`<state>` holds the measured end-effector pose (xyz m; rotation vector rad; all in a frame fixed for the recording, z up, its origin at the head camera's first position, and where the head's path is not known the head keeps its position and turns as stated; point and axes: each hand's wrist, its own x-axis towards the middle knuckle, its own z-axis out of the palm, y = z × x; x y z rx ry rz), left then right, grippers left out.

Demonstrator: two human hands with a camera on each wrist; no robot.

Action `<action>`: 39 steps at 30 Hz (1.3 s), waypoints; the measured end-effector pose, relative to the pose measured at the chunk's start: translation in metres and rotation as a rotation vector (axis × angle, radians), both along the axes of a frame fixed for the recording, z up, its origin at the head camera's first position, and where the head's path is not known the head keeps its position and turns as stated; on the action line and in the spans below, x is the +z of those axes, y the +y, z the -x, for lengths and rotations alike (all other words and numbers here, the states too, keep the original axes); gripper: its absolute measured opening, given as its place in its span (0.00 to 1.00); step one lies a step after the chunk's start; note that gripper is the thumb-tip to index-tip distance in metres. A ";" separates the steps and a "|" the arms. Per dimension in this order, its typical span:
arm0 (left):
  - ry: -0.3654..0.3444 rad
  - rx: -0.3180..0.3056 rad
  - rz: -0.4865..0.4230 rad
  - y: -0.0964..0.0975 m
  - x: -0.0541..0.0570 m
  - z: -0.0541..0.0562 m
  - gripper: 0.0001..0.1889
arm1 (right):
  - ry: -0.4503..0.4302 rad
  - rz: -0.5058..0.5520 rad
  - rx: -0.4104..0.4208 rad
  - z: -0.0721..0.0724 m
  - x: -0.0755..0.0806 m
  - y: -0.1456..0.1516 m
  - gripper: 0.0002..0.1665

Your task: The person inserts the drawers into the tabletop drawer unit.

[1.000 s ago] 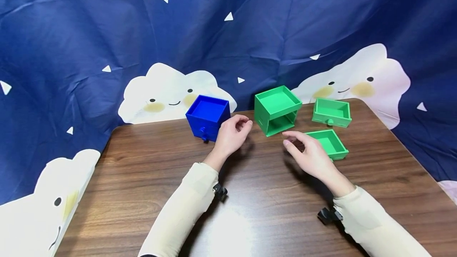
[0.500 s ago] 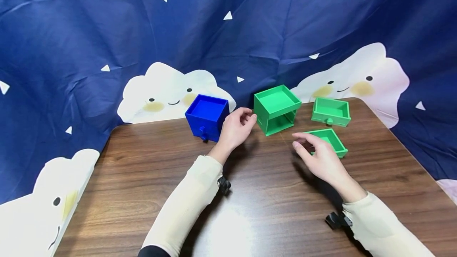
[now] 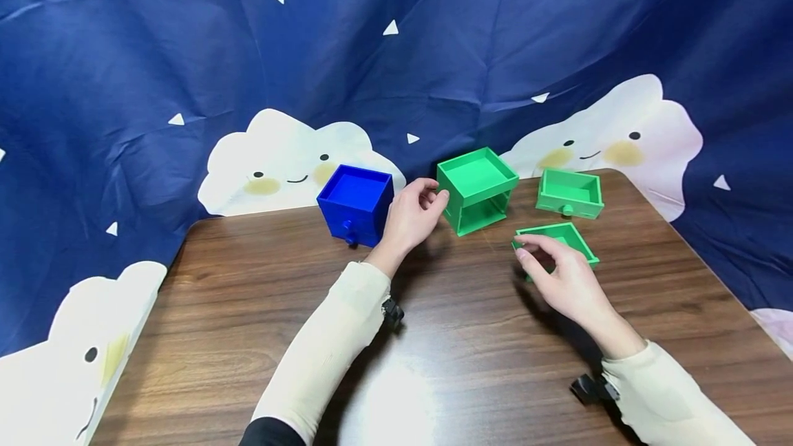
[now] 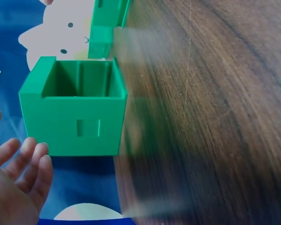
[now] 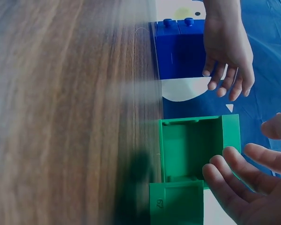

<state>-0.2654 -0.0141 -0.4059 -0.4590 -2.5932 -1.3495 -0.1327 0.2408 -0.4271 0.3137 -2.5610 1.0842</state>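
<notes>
My left hand (image 3: pixel 414 217) hovers between the blue drawer box (image 3: pixel 347 215) and the green cabinet (image 3: pixel 455 188), fingers loosely bent and holding nothing. Its fingertips are close to the cabinet's left side; in the left wrist view they lie in front of that side wall (image 4: pixel 56 126), and contact cannot be told. The cabinet has a tray-like top and a hollow front bay. My right hand (image 3: pixel 570 284) is over the nearer green drawer (image 3: pixel 581 242), hiding part of it, with relaxed fingers and nothing in them. Farther back sits a second green drawer (image 3: pixel 553 205) with a round knob.
The blue box has knobs on its front and a recessed top. All pieces stand toward the back of the brown wooden table (image 3: pixel 248 336). Behind the table edge hangs a dark blue cloth (image 3: pixel 347 54) with white clouds and triangles.
My left hand has moved up and right, closer to the green cabinet. The right hand has drifted right and toward me, from beside the cabinet to over the nearer drawer.
</notes>
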 end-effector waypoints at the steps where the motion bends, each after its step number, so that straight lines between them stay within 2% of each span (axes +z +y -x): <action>1: -0.002 0.002 -0.002 0.001 0.000 0.000 0.20 | 0.002 0.002 -0.001 -0.001 0.000 0.000 0.17; 11: 0.000 0.037 0.011 0.007 0.000 0.007 0.22 | 0.014 0.009 -0.034 -0.009 0.004 0.005 0.16; 24: 0.008 0.053 0.023 0.012 0.001 0.014 0.24 | 0.017 0.015 -0.129 -0.018 0.003 0.015 0.12; 32: 0.021 0.063 -0.001 0.018 -0.005 0.017 0.24 | 0.006 -0.016 -0.198 -0.025 0.000 0.024 0.08; 39: 0.029 0.037 -0.041 0.023 -0.009 0.020 0.25 | -0.033 -0.061 -0.248 -0.028 -0.002 0.031 0.07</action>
